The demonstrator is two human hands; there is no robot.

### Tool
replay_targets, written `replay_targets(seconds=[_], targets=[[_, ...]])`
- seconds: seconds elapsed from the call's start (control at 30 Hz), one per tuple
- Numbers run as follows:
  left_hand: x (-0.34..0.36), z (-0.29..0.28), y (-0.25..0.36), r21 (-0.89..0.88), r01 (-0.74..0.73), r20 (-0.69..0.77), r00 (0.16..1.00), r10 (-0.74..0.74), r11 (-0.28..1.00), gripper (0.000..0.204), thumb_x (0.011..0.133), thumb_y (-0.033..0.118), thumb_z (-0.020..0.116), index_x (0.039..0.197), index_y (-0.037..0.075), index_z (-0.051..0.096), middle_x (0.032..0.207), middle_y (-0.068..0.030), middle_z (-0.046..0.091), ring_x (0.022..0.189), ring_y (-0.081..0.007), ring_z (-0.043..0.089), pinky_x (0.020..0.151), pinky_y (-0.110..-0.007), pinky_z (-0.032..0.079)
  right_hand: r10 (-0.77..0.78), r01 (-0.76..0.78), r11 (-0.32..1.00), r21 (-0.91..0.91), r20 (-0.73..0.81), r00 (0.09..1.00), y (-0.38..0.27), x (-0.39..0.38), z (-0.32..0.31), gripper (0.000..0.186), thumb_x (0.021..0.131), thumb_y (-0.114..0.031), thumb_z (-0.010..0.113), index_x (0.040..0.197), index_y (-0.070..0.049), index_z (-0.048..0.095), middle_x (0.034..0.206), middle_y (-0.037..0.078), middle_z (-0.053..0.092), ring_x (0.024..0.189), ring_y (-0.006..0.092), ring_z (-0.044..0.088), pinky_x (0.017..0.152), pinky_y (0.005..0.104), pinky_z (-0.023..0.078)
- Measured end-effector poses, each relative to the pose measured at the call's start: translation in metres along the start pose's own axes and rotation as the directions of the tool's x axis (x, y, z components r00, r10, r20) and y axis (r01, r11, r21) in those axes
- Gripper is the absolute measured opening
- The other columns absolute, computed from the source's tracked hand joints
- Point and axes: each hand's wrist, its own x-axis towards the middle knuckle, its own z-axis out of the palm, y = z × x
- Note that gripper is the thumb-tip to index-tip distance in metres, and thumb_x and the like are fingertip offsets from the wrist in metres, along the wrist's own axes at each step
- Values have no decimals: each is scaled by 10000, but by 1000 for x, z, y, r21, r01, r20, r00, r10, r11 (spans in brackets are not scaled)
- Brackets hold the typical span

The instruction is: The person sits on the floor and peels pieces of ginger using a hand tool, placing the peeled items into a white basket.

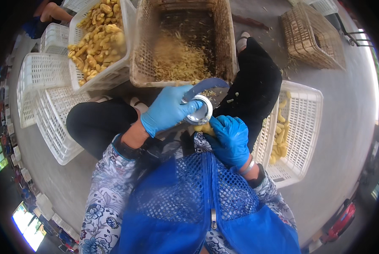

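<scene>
My left hand (pixel 168 108), in a light blue glove, is closed on a knife with a curved grey blade (pixel 208 86) and on a round, shiny metal ring (pixel 205 109). How blade and ring relate inside the grip is hidden. Close beside it, my right hand (pixel 229 137), also blue-gloved, grips a knobbly yellow ginger root (pixel 204 128). The ring sits right over the root and seems to touch it. Fingers cover part of the root. Both hands are held above my lap, near the front edge of a brown crate (pixel 183 83).
Pale yellow shavings (pixel 179 61) lie in the brown crate. A white crate (pixel 128 55) at the far left is heaped with ginger roots (pixel 98 38); another (pixel 306 131) at the right holds several. Stacked white crates (pixel 56 122) stand left, a dirty crate (pixel 310 36) far right. Someone's arm (pixel 56 12) shows upper left.
</scene>
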Motion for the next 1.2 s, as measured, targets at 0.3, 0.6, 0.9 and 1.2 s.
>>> replay_targets(seconds=[0.3,0.6,0.9,1.2], targets=[[-2,-42,-36,-174,169,-110,976,-189,970,270,884,219,615,1006,-21,637,836,-86,676,721,-168,662,646,-322,522,20,-18,998,-63,36,999,3,-14,4,458,655,-230,755,1063,-65,627,812,56,554,721,249,564,645,372,417],[4,14,-38,62,3,-77,997,2,998,267,859,190,644,1024,-18,625,830,-130,674,768,-174,651,700,-328,495,46,-43,998,-40,83,995,7,-15,9,443,640,-219,759,1042,-69,650,788,55,573,712,241,578,628,365,423],[3,19,-18,-30,3,-4,1000,-3,1000,281,873,190,628,1075,-5,639,872,-98,691,793,-128,638,714,-270,487,68,-72,995,69,53,996,8,-13,8,436,639,-196,753,1043,-61,658,798,62,587,712,259,584,612,369,427],[-13,14,-37,-262,91,-11,995,-97,961,257,880,180,654,1050,-12,643,846,-44,675,767,-80,597,679,-247,483,238,-199,838,509,-13,971,6,-26,15,351,684,-125,765,1011,-46,664,797,103,600,707,252,591,631,342,463]])
